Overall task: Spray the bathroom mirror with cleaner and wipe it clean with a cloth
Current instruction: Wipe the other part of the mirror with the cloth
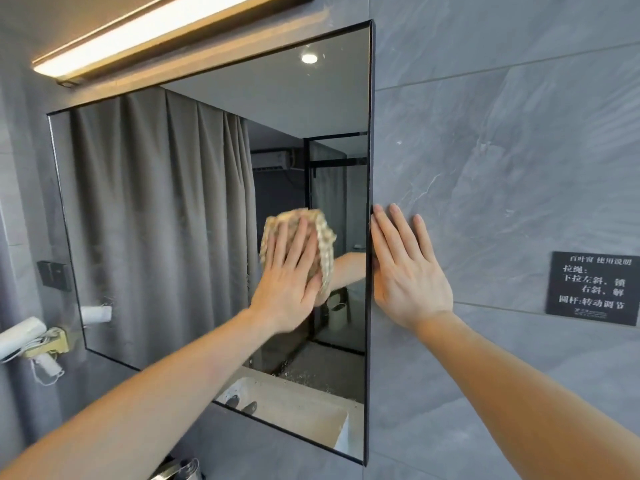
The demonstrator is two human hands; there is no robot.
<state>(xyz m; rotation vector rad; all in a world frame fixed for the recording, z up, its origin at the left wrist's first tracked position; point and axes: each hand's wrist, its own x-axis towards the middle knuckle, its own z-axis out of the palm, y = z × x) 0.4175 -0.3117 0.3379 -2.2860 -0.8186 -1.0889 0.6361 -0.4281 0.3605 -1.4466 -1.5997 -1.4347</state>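
Note:
The black-framed bathroom mirror [180, 216] fills the middle of the head view and reflects grey curtains and a glass door. My left hand [289, 282] presses a beige waffle-weave cloth [323, 237] flat against the glass near the mirror's right side, fingers straight. My right hand [408, 268] lies flat on the grey tiled wall just beside the mirror's right edge, fingers straight and spread, holding nothing. No spray bottle is in view.
A lit strip lamp [166, 32] hangs above the mirror. A black sign [594, 287] with white writing is fixed to the wall at right. A white hair dryer [24, 336] in a holder hangs at lower left. A metal fitting [183, 469] shows at the bottom edge.

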